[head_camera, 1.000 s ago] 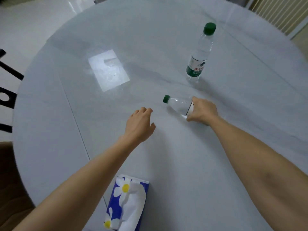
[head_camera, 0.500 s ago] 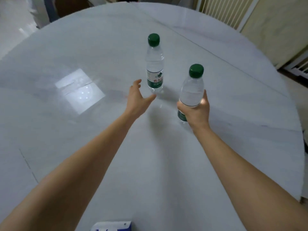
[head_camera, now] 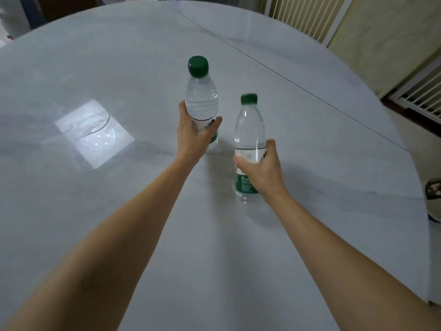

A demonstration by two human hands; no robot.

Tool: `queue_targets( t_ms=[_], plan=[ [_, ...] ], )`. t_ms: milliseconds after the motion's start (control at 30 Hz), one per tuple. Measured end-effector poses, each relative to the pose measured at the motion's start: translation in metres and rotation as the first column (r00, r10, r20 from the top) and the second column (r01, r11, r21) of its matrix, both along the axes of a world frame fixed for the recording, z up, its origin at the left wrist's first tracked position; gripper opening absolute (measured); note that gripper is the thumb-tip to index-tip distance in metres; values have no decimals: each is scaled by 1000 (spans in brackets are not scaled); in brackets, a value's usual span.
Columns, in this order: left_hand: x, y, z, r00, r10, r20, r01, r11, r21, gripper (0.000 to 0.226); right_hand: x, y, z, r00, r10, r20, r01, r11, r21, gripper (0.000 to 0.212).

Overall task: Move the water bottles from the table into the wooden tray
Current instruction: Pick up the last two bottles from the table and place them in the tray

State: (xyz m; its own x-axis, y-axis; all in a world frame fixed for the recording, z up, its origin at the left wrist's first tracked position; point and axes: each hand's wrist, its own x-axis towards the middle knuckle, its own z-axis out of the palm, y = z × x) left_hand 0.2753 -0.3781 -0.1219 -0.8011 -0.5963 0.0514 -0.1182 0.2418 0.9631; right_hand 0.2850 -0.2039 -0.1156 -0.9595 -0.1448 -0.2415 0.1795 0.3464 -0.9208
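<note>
Two clear water bottles with green caps and green-white labels stand upright near the middle of the round grey table (head_camera: 119,211). My left hand (head_camera: 194,137) is wrapped around the lower half of the far bottle (head_camera: 201,96). My right hand (head_camera: 261,170) grips the near bottle (head_camera: 249,130) around its label. Both bottles are at or just above the tabletop; I cannot tell whether they touch it. No wooden tray is in view.
A bright rectangular reflection (head_camera: 94,132) lies on the table to the left. A seam line (head_camera: 298,84) crosses the table's far right part. Beyond the right edge are a slatted white panel (head_camera: 307,17), a beige wall, and floor with a dark round object (head_camera: 434,188).
My left hand went from open beside the far bottle to closed around it. The right hand keeps its bottle upright; a second ago that bottle lay on its side.
</note>
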Motion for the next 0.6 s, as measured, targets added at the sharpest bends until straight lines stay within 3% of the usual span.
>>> queue_targets(
  t_ms=[100, 167, 267, 367, 600],
  plan=[
    [20, 8, -2, 999, -29, 19, 28, 998, 47, 55, 22, 9, -15, 972, -63, 227, 89, 990, -106, 41],
    [36, 14, -1, 999, -31, 39, 26, 992, 121, 49, 31, 15, -18, 953, -88, 289, 130, 983, -128, 39],
    [59, 21, -1, 997, 15, 80, -33, 975, 220, 47, 39, 21, -14, 951, -65, 302, 97, 991, -94, 41],
    [84, 25, 5, 987, 32, 156, -65, 976, 209, 49, 50, 24, -3, 948, -59, 311, 90, 992, -87, 41],
    [162, 39, 41, 931, -162, 328, 88, 970, 228, 42, 107, 42, 42, 939, -23, 342, 50, 996, -72, 41]
  ],
)
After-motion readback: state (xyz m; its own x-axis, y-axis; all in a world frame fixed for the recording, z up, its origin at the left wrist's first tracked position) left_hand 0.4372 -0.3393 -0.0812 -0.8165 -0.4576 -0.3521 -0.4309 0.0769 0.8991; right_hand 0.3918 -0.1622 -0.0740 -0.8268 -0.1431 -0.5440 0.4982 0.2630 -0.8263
